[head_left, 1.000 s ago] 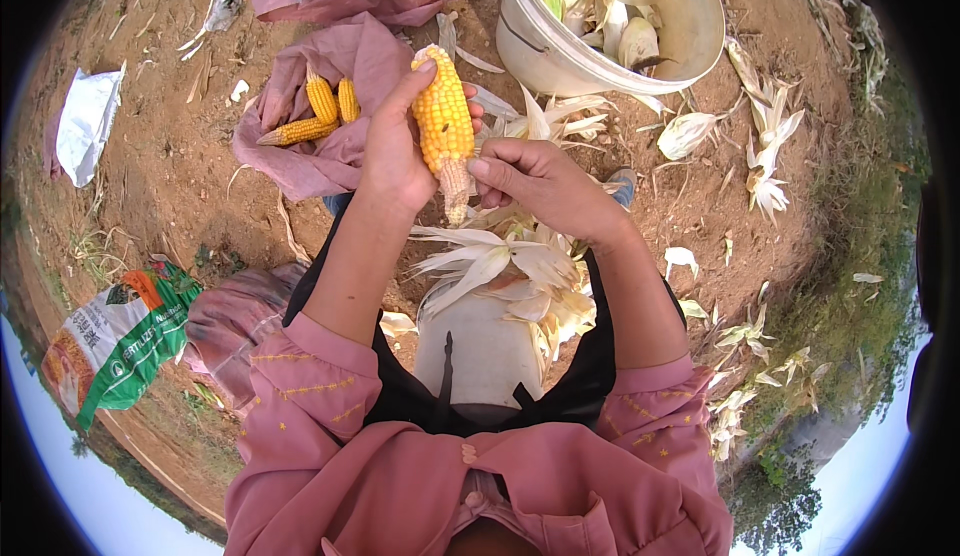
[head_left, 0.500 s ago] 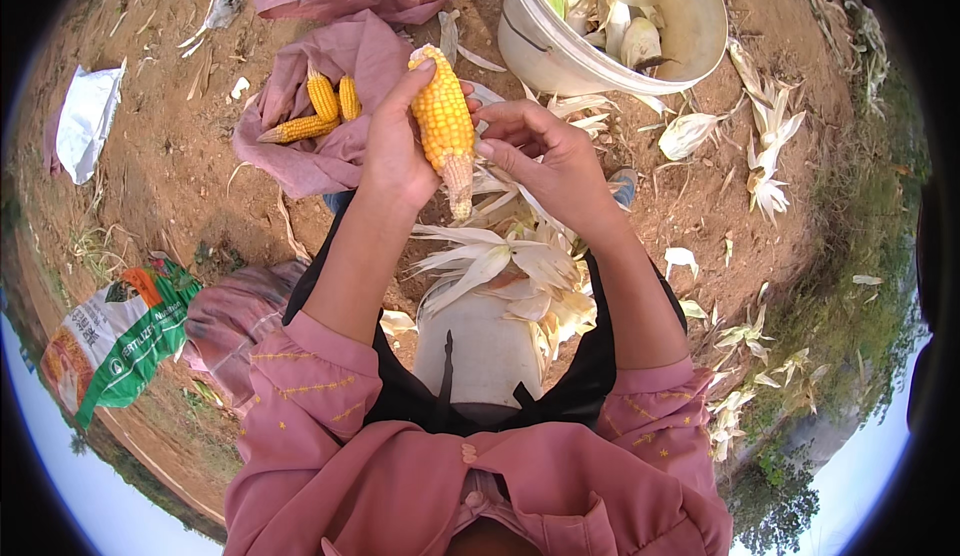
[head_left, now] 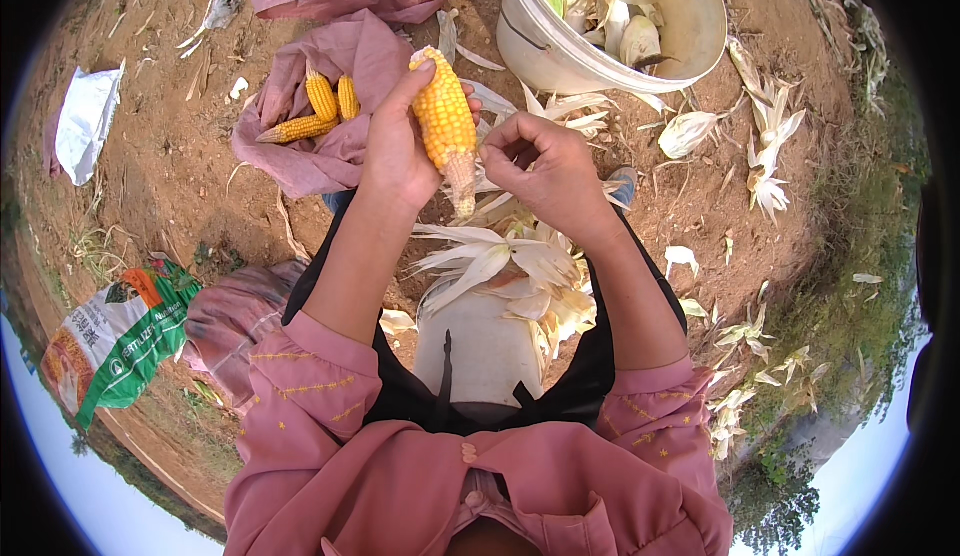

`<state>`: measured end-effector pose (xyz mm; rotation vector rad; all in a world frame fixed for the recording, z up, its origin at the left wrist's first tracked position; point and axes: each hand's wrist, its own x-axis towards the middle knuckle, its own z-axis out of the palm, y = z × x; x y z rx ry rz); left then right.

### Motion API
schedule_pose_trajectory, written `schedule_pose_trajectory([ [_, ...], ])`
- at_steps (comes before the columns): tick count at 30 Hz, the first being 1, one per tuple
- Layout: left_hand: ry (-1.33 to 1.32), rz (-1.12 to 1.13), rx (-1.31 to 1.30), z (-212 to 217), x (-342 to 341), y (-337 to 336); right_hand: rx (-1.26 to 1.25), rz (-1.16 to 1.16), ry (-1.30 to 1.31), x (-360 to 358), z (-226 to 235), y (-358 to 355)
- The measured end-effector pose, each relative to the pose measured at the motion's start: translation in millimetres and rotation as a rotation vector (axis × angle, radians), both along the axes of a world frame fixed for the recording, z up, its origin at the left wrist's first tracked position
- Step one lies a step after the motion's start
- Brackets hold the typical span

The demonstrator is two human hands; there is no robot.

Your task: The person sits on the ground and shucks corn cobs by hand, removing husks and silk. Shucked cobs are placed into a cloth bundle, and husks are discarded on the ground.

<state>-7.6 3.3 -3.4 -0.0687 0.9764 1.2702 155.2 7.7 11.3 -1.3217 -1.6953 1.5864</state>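
My left hand [head_left: 397,151] grips a corn cob [head_left: 443,116]; my right hand [head_left: 550,171] curls beside it. More cobs [head_left: 298,131] lie in a pink sack [head_left: 365,56].

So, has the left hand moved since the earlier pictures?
No, not noticeably: the left hand holds the corn cob in practically the same spot, to the lower left of the bucket in the picture.

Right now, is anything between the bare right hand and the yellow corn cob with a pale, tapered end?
Nothing visible blocks the right hand at the lower end of the yellow corn cob; higher up, fingertips of the left hand holding it show along its right edge.
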Motion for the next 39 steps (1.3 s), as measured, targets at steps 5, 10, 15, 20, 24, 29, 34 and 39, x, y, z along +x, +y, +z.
schedule_pose_trajectory([
  [5, -0.048, 0.017, 0.014, -3.7, -3.4, -1.1, 0.145, 0.035, -0.504, 9.6, 1.5, 10.1],
  [10, -0.046, 0.011, 0.031, -3.9, -3.3, -0.1, 0.053, -0.063, -0.103, 7.9, -8.1, 6.6],
  [15, -0.002, 0.007, 0.034, -2.9, -3.2, -0.8, 0.045, 0.081, 0.027, 2.1, -3.7, 2.4],
  [20, -0.010, 0.002, 0.027, -2.7, -2.8, -0.6, 0.079, 0.060, 0.015, 1.3, -2.8, 2.8],
  [24, -0.004, 0.000, 0.033, -2.1, -2.6, -0.6, 0.095, 0.043, 0.027, 1.2, -4.4, 2.1],
  [29, 0.000, -0.012, 0.044, -2.5, -2.6, -0.4, 0.133, 0.024, 0.044, 2.8, -8.1, 2.6],
  [34, -0.074, 0.000, 0.061, 0.7, -2.6, -2.3, 0.139, -0.032, 0.045, 1.6, -3.3, 3.9],
  [39, 0.034, -0.007, -0.040, -2.2, 0.7, -2.3, 0.004, -0.088, 0.176, 0.1, 0.0, 3.7],
])
